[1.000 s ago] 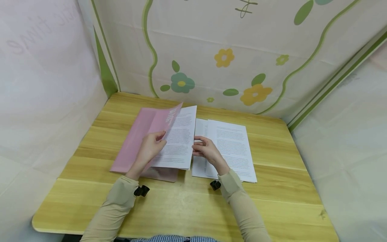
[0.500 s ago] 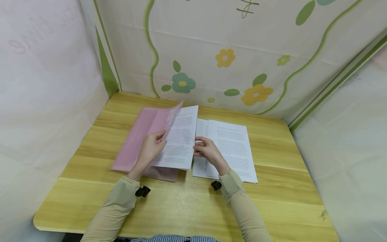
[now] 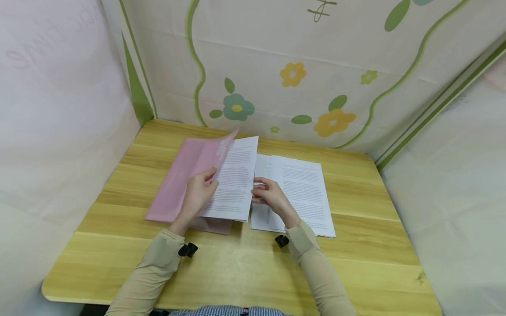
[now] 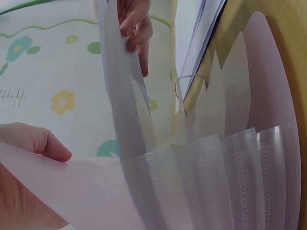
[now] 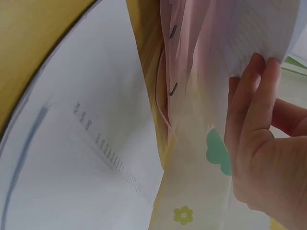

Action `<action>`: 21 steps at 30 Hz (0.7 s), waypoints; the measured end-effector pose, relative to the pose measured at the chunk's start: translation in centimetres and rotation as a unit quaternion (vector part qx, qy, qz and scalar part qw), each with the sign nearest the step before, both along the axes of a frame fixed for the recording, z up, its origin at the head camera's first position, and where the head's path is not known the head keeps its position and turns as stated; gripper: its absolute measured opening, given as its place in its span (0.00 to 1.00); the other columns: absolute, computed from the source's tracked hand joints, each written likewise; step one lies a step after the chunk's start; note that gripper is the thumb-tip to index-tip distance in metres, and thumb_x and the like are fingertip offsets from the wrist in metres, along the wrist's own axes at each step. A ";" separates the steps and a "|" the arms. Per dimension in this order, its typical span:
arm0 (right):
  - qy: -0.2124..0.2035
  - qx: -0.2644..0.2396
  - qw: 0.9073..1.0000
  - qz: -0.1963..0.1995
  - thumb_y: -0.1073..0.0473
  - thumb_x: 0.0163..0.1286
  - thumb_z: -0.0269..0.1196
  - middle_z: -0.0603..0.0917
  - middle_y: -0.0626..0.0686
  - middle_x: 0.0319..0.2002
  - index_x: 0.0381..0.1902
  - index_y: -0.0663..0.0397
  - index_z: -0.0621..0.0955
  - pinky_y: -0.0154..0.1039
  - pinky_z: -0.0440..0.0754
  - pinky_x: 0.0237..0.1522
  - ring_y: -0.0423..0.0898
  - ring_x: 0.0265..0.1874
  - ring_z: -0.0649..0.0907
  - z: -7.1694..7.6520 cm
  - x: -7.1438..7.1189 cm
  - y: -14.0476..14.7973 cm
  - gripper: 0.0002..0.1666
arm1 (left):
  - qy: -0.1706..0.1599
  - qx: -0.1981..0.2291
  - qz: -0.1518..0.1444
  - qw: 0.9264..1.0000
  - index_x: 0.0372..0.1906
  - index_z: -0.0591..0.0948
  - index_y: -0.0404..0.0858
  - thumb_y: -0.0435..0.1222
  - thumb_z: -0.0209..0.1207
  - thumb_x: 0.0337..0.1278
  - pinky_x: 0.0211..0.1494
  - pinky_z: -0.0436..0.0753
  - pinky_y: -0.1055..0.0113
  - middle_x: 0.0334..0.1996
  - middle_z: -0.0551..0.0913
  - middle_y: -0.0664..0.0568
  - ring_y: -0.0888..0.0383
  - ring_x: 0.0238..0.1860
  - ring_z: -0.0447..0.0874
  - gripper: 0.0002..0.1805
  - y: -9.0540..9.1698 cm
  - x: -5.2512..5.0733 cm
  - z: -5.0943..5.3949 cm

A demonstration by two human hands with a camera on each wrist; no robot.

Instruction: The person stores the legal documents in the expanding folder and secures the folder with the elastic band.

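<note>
A pink expanding file folder (image 3: pixel 174 188) lies on the left half of the table. Its translucent pleated pockets (image 4: pixel 230 177) fan out in the left wrist view. My left hand (image 3: pixel 197 193) pinches the raised front flap (image 4: pixel 86 187) between thumb and fingers. Printed sheets (image 3: pixel 235 184) stick out to the right from under that flap, tilted up off the table. At their right edge, my right hand (image 3: pixel 272 197) pinches them; the right wrist view shows its fingertips (image 5: pixel 273 69) against the paper. How far the sheets reach inside the pockets is hidden.
More printed papers (image 3: pixel 306 193) lie overlapping on the table to the right, beneath my right hand. A thin cord (image 5: pixel 158 96) hangs by the folder's edge. Patterned fabric walls (image 3: pixel 261 57) stand behind and on both sides of the wooden table (image 3: pixel 237 272).
Both hands keep their hold on the flap and the sheets, with almost no movement. The whole scene shifts slightly as the head camera moves.
</note>
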State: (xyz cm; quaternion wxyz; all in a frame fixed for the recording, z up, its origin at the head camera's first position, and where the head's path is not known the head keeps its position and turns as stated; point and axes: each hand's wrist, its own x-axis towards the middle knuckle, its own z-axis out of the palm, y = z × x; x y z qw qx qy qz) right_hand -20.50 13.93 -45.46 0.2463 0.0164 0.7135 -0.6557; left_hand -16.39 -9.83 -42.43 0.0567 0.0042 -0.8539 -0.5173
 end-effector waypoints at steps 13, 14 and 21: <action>0.009 -0.007 0.999 0.034 0.68 0.69 0.59 0.83 0.49 0.38 0.70 0.60 0.69 0.44 0.87 0.50 0.41 0.31 0.86 0.5 -1.1 -1.6 0.31 | -0.014 -0.012 0.013 1.000 0.63 0.76 0.30 0.31 0.53 0.58 0.35 0.77 0.72 0.63 0.78 0.40 0.44 0.63 0.79 0.26 0.4 -0.3 0.3; 0.008 -0.006 0.999 0.035 0.68 0.69 0.59 0.84 0.49 0.38 0.70 0.61 0.69 0.44 0.87 0.50 0.41 0.31 0.86 0.6 -1.2 -1.7 0.31 | -0.016 -0.011 0.014 1.000 0.63 0.76 0.31 0.31 0.53 0.58 0.34 0.77 0.73 0.63 0.78 0.40 0.44 0.63 0.79 0.26 0.4 -0.3 0.4; 0.003 -0.019 0.999 0.036 0.70 0.70 0.58 0.84 0.52 0.40 0.69 0.63 0.69 0.32 0.87 0.39 0.39 0.30 0.86 0.7 -1.6 -2.4 0.30 | -0.021 0.004 0.012 1.000 0.63 0.76 0.30 0.31 0.52 0.58 0.16 0.62 0.73 0.64 0.78 0.40 0.43 0.59 0.82 0.26 0.4 -0.3 0.5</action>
